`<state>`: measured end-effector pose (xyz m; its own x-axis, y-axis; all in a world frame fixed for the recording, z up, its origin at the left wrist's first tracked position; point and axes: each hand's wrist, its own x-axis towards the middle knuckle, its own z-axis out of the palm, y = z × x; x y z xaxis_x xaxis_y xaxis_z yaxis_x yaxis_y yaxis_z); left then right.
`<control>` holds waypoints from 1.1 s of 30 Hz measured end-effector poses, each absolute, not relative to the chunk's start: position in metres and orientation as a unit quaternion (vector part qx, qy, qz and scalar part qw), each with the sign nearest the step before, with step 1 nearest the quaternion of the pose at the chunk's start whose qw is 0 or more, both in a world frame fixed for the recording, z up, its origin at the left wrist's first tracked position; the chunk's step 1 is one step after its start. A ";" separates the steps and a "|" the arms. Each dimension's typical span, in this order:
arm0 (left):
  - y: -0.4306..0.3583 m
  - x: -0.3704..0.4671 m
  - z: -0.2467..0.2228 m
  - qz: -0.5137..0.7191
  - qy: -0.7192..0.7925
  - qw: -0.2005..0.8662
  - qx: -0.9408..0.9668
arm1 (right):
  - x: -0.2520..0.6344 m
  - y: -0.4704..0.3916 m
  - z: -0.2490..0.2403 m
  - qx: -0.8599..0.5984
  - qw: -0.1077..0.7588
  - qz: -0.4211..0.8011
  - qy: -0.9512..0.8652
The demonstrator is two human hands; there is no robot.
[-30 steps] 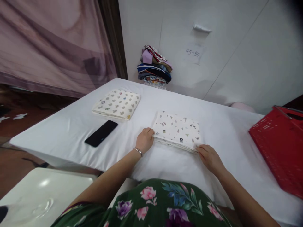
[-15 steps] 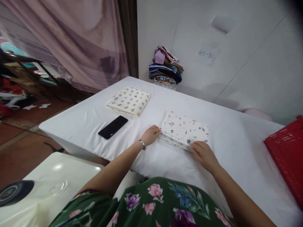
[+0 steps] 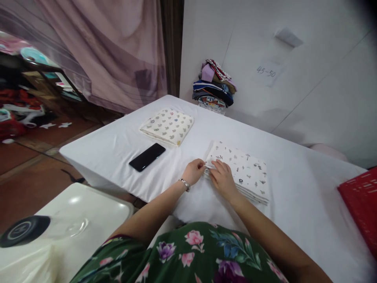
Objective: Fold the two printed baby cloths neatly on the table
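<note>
On the white-covered table lies a folded white cloth (image 3: 246,167) with small grey and dark prints, its layers stacked along the near edge. My left hand (image 3: 194,171), with a silver bracelet at the wrist, pinches the cloth's near left corner. Close beside it, my right hand (image 3: 224,177) rests on the same corner, thumb and fingers closed on the edge of the fabric. A second folded cloth (image 3: 167,126), cream with a grey leaf-like print, lies farther left. Between that cloth and my body is a black phone (image 3: 147,157).
A red plastic crate (image 3: 361,204) stands at the right edge. Against the wall is a pile of folded clothes (image 3: 214,87). At lower left, a white stool-like surface (image 3: 97,200) carries a dark round-ended object (image 3: 25,231). A pink curtain (image 3: 118,51) hangs behind the table.
My right hand has moved left from the cloth's near right part to its near left corner, beside my left hand. The view has shifted slightly left.
</note>
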<state>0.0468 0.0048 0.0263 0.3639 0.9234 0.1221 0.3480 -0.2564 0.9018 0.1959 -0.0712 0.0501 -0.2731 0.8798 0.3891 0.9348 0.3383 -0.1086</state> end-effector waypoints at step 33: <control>-0.019 0.039 0.031 0.351 0.433 0.270 0.785 | 0.191 -0.050 0.041 -0.536 0.359 0.078 -0.760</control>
